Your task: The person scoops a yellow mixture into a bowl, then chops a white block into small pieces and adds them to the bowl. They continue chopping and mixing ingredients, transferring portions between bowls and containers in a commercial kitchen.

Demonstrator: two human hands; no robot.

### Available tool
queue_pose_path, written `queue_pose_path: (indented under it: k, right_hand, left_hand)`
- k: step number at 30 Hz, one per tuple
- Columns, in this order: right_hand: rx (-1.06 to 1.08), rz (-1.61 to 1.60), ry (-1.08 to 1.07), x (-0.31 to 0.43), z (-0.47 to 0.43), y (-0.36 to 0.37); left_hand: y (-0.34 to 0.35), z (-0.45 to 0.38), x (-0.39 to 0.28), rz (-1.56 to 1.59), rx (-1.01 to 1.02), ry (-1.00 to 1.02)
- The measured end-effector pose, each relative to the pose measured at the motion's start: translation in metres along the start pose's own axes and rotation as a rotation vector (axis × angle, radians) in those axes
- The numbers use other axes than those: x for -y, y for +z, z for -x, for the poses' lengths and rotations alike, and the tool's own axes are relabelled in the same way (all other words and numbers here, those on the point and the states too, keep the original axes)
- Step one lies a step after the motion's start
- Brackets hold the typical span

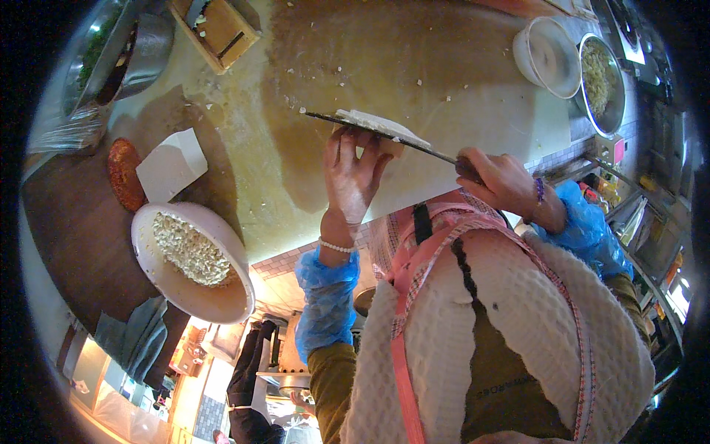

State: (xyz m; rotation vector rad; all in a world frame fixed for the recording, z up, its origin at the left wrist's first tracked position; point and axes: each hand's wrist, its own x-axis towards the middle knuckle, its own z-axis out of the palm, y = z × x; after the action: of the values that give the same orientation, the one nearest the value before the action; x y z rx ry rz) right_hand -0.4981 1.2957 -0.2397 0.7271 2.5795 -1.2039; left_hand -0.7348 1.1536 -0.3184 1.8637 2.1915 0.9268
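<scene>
My right hand [496,180] is closed around the handle of a kitchen knife [444,156], and its dark blade slants up to the left. Fingertips of my left hand [352,172] press on a pale block of food [392,147] close behind the blade. White sliced food [383,123] lies along the blade's far side; its exact kind is unclear. Part of the block is hidden by the knife and my fingers. Small white crumbs dot the yellowish work surface [377,55] beneath.
On the left are a white bowl [238,297] of chopped pale food, a white paper piece [172,164], a reddish-brown oval item [125,175] and a wooden slicer [222,36]. Far right are a plastic bowl [546,55] and a steel bowl [617,108]. Another person [247,383] stands below left.
</scene>
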Motion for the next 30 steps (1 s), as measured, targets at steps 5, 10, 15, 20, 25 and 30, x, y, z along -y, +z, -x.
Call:
queue_pose_path:
  k: [5, 10, 15, 20, 25, 30]
  right_hand:
    - [0.053, 0.037, 0.109, -0.027, -0.032, 0.039]
    - [0.064, -0.141, 0.066, -0.050, -0.043, 0.027]
    - [0.288, -0.859, 0.361, -0.079, -0.060, -0.009]
    - [0.180, -0.491, 0.242, -0.048, -0.048, -0.012]
    - [-0.039, -0.108, -0.008, -0.006, -0.011, -0.006]
    - [-0.041, -0.059, 0.003, 0.009, 0.002, -0.002]
  left_hand:
    - [-0.003, -0.001, -0.003, -0.032, 0.036, -0.019]
    - [-0.002, 0.004, -0.002, -0.008, 0.053, -0.047]
    - [0.002, 0.008, -0.002, 0.055, 0.009, -0.033]
    - [0.006, 0.007, 0.002, 0.031, -0.002, 0.014]
    - [0.002, 0.006, -0.002, -0.049, 0.007, 0.002]
    - [-0.001, 0.003, -0.005, -0.064, -0.020, 0.022]
